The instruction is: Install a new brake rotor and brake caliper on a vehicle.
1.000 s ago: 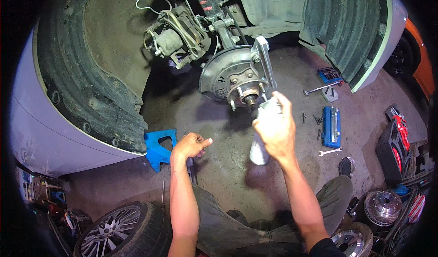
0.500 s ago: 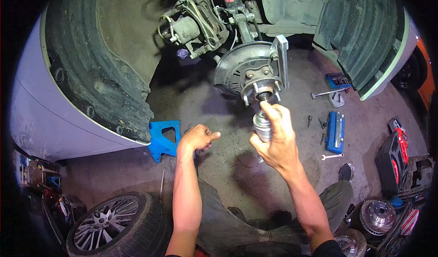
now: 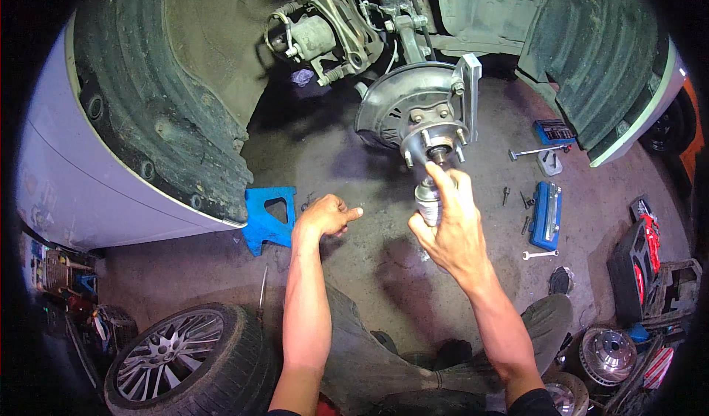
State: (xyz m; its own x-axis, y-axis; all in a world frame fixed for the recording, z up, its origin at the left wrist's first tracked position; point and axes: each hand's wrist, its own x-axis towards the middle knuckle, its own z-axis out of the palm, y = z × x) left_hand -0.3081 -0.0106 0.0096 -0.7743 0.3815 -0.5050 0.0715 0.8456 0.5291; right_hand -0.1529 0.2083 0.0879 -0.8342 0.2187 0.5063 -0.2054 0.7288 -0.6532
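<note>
My right hand (image 3: 454, 227) is wrapped round a silver spray can (image 3: 427, 208), its index finger on the top. Just beyond the can is a wheel hub (image 3: 439, 137) with several bare studs, mounted in front of a dark, curved dust shield (image 3: 391, 100). A pale, blurred mist hangs between the can's nozzle and the hub face. My left hand (image 3: 327, 216) hovers apart from everything, fingers curled in and thumb sticking out, with nothing seen in it. Close by on its left stands a blue jack stand (image 3: 269, 220).
A brake caliper (image 3: 317, 38) hangs above left, beside the wheel-well liner (image 3: 125, 106). At right on the floor lie a blue tool case (image 3: 545, 216), a wrench (image 3: 540, 255) and a hammer (image 3: 533, 152). A wheel (image 3: 177, 357) lies lower left, a brake disc (image 3: 608, 353) lower right.
The hub, caliper and wheel well sit slightly further right in the picture. Whitish mist now shows at the hub. My right hand keeps its hold on the spray can; my left hand stays curled.
</note>
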